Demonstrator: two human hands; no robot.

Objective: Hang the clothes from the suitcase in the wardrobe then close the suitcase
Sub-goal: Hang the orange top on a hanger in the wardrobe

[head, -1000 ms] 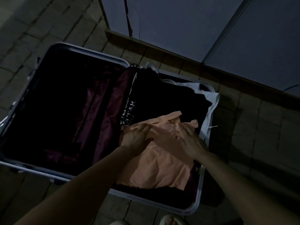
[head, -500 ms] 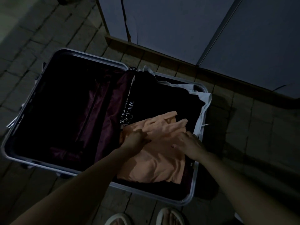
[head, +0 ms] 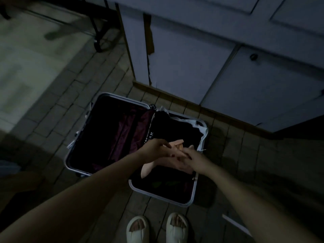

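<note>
An open suitcase (head: 194, 191) with a silver rim lies on the tiled floor. Its left half shows only dark maroon lining. The right half holds dark clothes (head: 173, 127) and a white garment (head: 204, 133) along the far edge. A peach garment (head: 149, 170) is lifted above the right half. My left hand (head: 156, 149) and my right hand (head: 192, 159) meet over it, and both grip its bunched upper part. The wardrobe (head: 192, 67) with pale closed doors stands just behind the suitcase.
My feet in white slippers (head: 157, 228) stand at the suitcase's near edge. A dark metal frame leg (head: 98, 39) stands at the upper left beside the wardrobe. A round knob (head: 253, 57) sits on the right wardrobe door. The room is dim.
The view has risen and pulled back from the suitcase. Both hands have drawn together and lifted the peach garment off the pile, where it lay flat before.
</note>
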